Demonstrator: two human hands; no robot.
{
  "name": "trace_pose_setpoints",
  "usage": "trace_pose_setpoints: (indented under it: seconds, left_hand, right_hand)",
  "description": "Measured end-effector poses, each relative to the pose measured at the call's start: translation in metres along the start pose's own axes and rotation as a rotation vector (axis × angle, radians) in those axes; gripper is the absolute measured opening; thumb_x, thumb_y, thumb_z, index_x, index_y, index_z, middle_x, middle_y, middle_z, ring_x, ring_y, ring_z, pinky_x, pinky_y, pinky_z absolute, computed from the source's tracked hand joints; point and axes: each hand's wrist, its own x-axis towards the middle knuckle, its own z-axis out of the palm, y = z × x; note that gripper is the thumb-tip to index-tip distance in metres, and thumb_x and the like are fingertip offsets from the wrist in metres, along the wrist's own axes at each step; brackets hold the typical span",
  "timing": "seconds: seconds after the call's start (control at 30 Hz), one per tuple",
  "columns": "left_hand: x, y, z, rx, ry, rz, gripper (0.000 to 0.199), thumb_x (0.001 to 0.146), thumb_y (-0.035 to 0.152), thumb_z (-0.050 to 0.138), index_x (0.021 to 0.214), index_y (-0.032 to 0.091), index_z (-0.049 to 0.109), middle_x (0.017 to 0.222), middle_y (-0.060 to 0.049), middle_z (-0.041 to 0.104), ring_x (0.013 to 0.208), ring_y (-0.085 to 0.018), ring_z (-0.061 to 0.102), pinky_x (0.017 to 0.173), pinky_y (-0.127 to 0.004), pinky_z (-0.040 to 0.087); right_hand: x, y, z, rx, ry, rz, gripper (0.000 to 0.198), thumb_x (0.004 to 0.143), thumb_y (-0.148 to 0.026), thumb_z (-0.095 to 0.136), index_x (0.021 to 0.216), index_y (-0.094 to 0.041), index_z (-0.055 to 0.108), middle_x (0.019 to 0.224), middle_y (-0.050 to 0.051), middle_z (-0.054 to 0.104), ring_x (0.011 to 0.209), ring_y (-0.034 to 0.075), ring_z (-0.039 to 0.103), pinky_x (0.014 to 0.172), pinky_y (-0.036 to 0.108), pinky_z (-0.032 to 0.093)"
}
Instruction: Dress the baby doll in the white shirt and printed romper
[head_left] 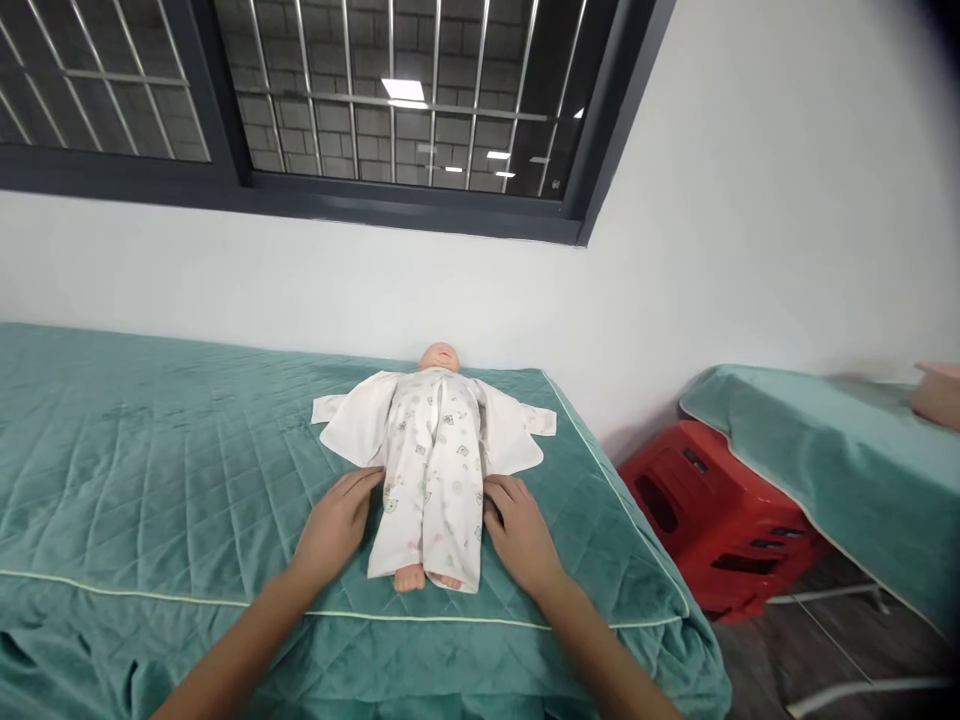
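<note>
A baby doll (439,357) lies on its back with its head by the wall and its feet pointing towards me. It wears a long white baby gown (435,470) with small printed figures, the sleeves spread out to both sides. Bare feet show below the hem. My left hand (335,522) rests beside the gown, its stretched fingertips at the left edge of the cloth. On the other side, my right hand (523,535) has bent fingers touching the gown's right edge, with thumb and forefinger apart.
A green quilted cover (225,480) with pale piping lies under the doll. Behind it are a white wall (337,280) and a dark-framed barred window (405,205). To the right stand red plastic stools (712,510) and another green-covered surface (825,450) with a pinkish object (937,395).
</note>
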Motion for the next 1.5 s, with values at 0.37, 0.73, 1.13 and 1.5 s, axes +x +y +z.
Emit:
trace_pose_setpoints:
  seconds: [0.37,0.73,1.13,1.5]
  left_hand:
    - [-0.076,0.069,0.000,-0.185,0.100,-0.169,0.033,0.094,0.030,0.048,0.126,0.026,0.056,0.125,-0.010,0.057,0.117,-0.023,0.057,0.100,-0.042,0.050]
    - [-0.064,0.088,-0.009,-0.211,0.112,-0.027,0.021,0.096,0.025,0.046,0.108,0.028,0.064,0.098,-0.006,0.064,0.093,-0.020,0.062,0.081,-0.033,0.053]
    - [-0.073,0.052,-0.016,-0.206,0.022,-0.016,0.019,0.097,0.026,0.044,0.106,0.026,0.061,0.098,-0.006,0.065,0.093,-0.019,0.061,0.082,-0.033,0.052]
    - [0.024,-0.026,-0.007,0.389,-0.002,-0.060,0.035,0.089,0.015,0.044,0.117,0.022,0.064,0.118,-0.010,0.062,0.110,-0.029,0.051,0.088,-0.043,0.045]
  right_hand:
    - [-0.028,-0.077,-0.024,0.129,-0.032,-0.149,0.027,0.087,-0.017,0.055,0.112,-0.025,0.059,0.140,0.008,0.049,0.135,0.027,0.036,0.111,0.052,0.036]
    - [-0.033,-0.105,-0.003,0.001,-0.005,-0.202,0.029,0.084,-0.005,0.049,0.104,-0.024,0.061,0.135,0.008,0.056,0.134,0.029,0.040,0.113,0.061,0.030]
    - [-0.045,-0.088,-0.017,0.087,-0.034,-0.224,0.026,0.089,-0.015,0.052,0.111,-0.027,0.057,0.133,0.006,0.055,0.132,0.026,0.041,0.115,0.058,0.028]
    - [0.020,0.007,0.002,-0.254,-0.047,-0.071,0.034,0.088,-0.005,0.044,0.113,-0.019,0.061,0.122,0.009,0.061,0.114,0.026,0.048,0.101,0.042,0.039]
